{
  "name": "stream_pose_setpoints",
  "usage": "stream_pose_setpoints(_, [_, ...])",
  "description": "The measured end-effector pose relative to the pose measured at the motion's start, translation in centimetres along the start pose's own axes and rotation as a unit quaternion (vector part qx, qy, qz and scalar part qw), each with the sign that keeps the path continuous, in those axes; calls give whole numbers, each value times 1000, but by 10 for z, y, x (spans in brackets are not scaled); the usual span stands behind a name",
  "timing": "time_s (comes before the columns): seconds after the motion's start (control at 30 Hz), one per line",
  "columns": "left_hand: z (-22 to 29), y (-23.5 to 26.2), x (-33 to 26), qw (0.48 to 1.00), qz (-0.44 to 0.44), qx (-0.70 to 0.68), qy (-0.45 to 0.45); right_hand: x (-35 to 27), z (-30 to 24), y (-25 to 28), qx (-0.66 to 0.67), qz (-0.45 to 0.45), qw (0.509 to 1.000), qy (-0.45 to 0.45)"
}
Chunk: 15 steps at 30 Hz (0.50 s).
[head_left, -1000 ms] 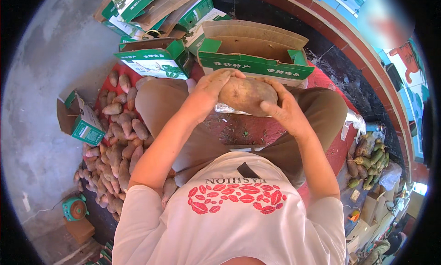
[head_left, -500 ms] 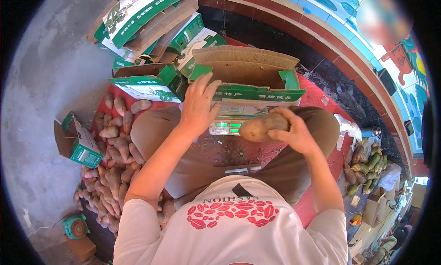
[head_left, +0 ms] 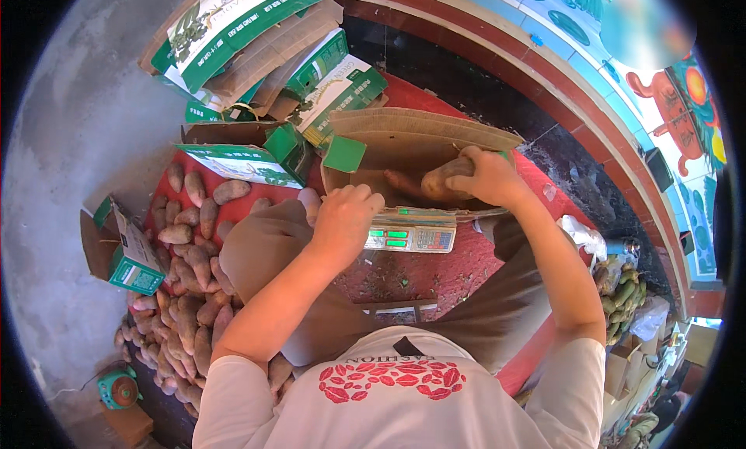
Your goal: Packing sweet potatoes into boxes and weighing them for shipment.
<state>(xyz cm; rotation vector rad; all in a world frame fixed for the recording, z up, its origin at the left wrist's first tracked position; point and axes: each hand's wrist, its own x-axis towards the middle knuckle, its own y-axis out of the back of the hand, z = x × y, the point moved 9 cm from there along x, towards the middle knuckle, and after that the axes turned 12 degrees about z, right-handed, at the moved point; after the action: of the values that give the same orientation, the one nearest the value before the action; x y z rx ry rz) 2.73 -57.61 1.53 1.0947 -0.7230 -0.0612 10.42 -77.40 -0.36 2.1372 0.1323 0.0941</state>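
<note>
In front of me an open cardboard box (head_left: 388, 142) with green side flaps sits on a digital scale (head_left: 435, 240) with lit green displays. My right hand (head_left: 491, 178) is closed around a large brown sweet potato (head_left: 444, 181), inside the box's opening. Beside it a smaller reddish sweet potato (head_left: 403, 185) lies in the box. My left hand (head_left: 346, 222) is closed on the near left edge of the box, its fingers curled over the cardboard. The scale's displays show just below the box's near edge.
A heap of sweet potatoes (head_left: 183, 317) spreads over the red mat (head_left: 458, 278) at my left. Green-and-white boxes (head_left: 241, 41) are stacked at the far left, with a smaller open box (head_left: 136, 255) left of the heap. Green and brown produce (head_left: 622, 301) lies at the right.
My right hand has carried the sweet potato from above the scale forward into the box. My left hand has come down onto the box's near edge, and the front panel has tipped towards me.
</note>
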Motion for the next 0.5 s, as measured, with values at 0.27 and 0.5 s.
stream_pose_setpoints(0.27, [-5,-1,-2,998,7,-41,36,34,-21,-87,-83,-160,982,54])
stream_pose_setpoints(0.5, [-7,-1,3,998,20,-44,38,42,-40,-89,-36,-95,990,95])
